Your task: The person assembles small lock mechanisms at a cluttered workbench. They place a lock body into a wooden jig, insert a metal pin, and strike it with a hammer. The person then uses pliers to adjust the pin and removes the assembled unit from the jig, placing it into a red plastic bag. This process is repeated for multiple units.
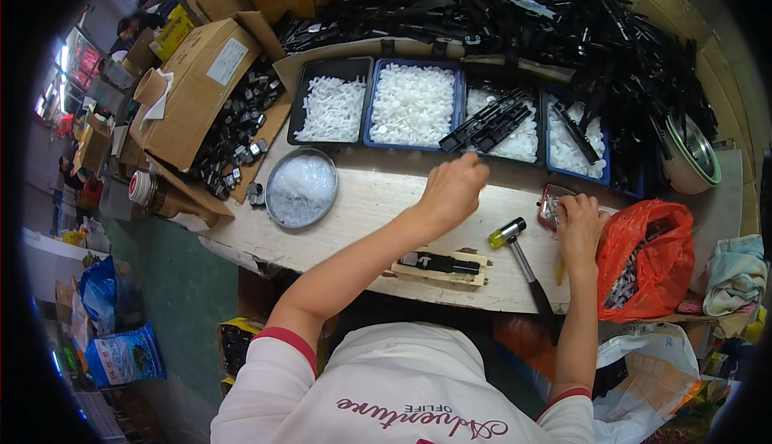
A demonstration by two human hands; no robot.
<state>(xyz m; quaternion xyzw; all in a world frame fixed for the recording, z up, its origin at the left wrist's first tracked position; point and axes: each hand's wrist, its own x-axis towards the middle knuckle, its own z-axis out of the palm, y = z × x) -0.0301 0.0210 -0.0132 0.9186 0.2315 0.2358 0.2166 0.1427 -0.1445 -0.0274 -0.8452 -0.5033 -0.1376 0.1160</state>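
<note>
My left hand (455, 187) is raised over the table, its fingers closed in a pinch. What they hold, if anything, is too small to make out. Just beyond it, black plastic assemblies (490, 122) lie across a tray of white parts (521, 143). My right hand (577, 223) has its fingers bent together at a small red-rimmed box (550, 207) of small metal pieces; the fingertips are partly hidden. Between my arms a black part (438, 263) rests in a cream-coloured fixture (473, 278). A hammer (521, 261) with a yellow-and-black head lies left of my right hand.
White plastic parts fill a black tray (373, 74) and blue trays (459, 82) along the back. A heap of black parts (450, 10) rises behind them. At left are a round metal dish (334, 195) and an open carton (193, 98); at right, a red bag (663, 275).
</note>
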